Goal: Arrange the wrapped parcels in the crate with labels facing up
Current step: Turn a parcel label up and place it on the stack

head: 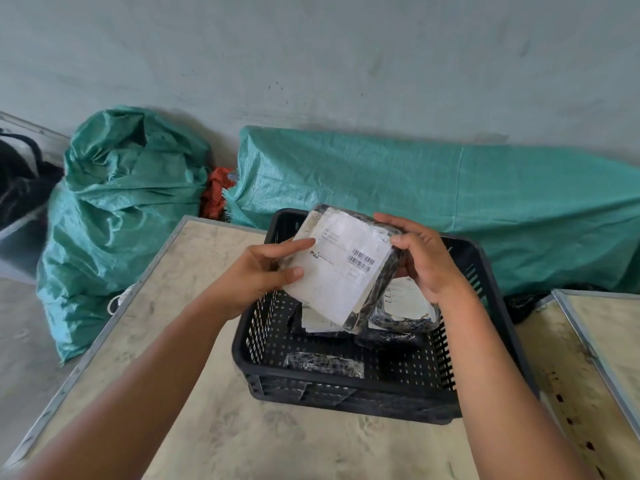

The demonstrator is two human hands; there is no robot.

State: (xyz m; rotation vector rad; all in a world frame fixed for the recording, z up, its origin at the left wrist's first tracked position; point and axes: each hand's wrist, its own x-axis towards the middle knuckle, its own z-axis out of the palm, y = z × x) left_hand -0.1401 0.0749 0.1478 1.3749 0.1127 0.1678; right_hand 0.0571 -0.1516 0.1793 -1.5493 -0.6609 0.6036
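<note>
A black perforated plastic crate (346, 400) stands on the table. I hold a dark wrapped parcel (341, 268) above it, tilted, its white barcode label facing me. My left hand (266, 271) grips the parcel's left edge and my right hand (424, 261) grips its right edge. Inside the crate, a parcel (405, 306) on the right lies label up. Another labelled parcel (317, 322) lies partly hidden under the held one. A small dark parcel (323, 364) rests near the front wall, no label showing.
The crate sits on a pale metal-edged table (180, 306). A second table (599, 341) adjoins on the right. Green woven sacks (117, 216) and a long green bundle (450, 199) lie on the floor behind, against a grey wall.
</note>
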